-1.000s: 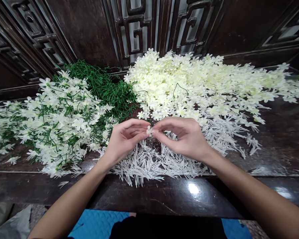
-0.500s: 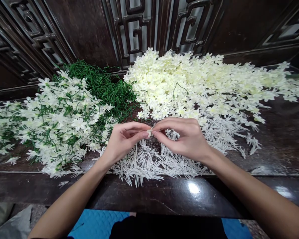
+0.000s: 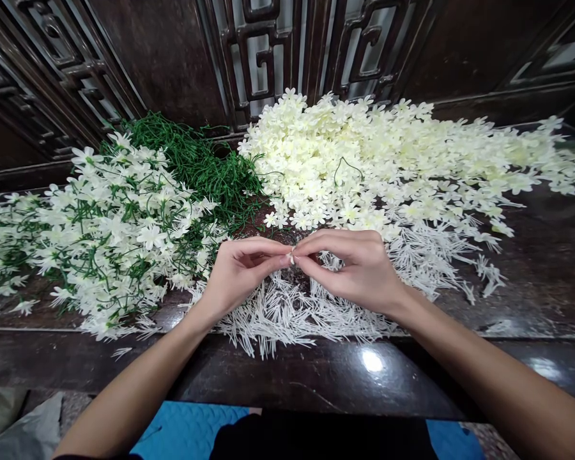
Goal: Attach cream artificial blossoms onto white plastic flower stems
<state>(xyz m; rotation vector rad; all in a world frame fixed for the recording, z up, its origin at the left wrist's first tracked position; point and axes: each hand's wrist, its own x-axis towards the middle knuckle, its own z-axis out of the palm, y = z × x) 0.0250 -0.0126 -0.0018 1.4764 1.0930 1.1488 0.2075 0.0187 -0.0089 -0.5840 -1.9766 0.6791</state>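
My left hand (image 3: 246, 268) and my right hand (image 3: 349, 265) meet fingertip to fingertip over the bench. Pinched between both is a small white artificial flower (image 3: 292, 257), mostly covered by the fingers. Under and in front of the hands lies a spread of thin white stamen-like pieces (image 3: 287, 322), with more of these beyond my right wrist. Behind the hands is a large heap of cream-white flower heads (image 3: 335, 153). At the left are white flowers joined to green stems (image 3: 124, 236), and a tangle of bare green stems (image 3: 191, 160) sits behind them.
The dark wooden bench (image 3: 100, 361) has a raised front edge near my body. A carved wooden back panel (image 3: 172, 64) rises behind the heaps. Blue quilted fabric (image 3: 196, 431) shows below the bench, and a pale plastic bag (image 3: 23, 421) lies at lower left.
The fingertips have closed further over the small flower, so less of it shows. Both hands stay at nearly the same spot, and the heaps look unchanged.
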